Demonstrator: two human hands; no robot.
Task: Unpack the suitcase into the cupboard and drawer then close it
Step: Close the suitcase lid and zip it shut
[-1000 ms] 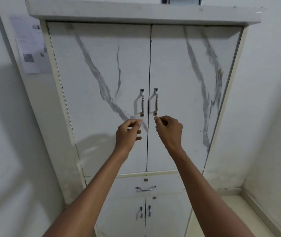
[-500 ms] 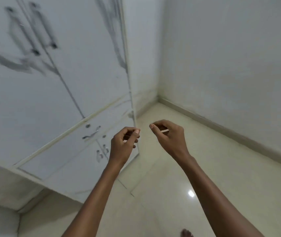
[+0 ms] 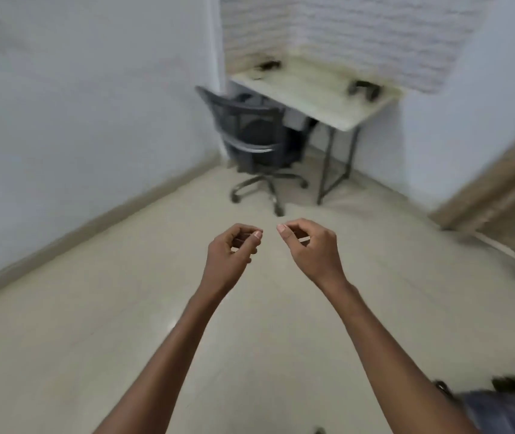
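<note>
Left hand [image 3: 234, 249]: reaching forward over the floor [image 3: 93, 324], fingers curling loosely inward, grip narrow and holding nothing.
Right hand [image 3: 311, 247]: reaching forward just beside the left, apart from it; fingers curling the same way, grip narrow, nothing in it.
Suitcase [image 3: 506, 408]: a dark grey shape is lying on the floor at the lower right corner, blurring and running off the frame edge; it is likely the suitcase, though whether it is open or zipped cannot be told.
Office chair [image 3: 256, 136]: black mesh back, standing in the far corner, partly tucking under the tabletop [image 3: 312, 89].
Items on tabletop: two small dark objects [image 3: 363, 88] are sitting near the back edge, too smeared to identify.
Wooden panel [image 3: 506, 195]: showing at the right edge, cut off and blurring.
</note>
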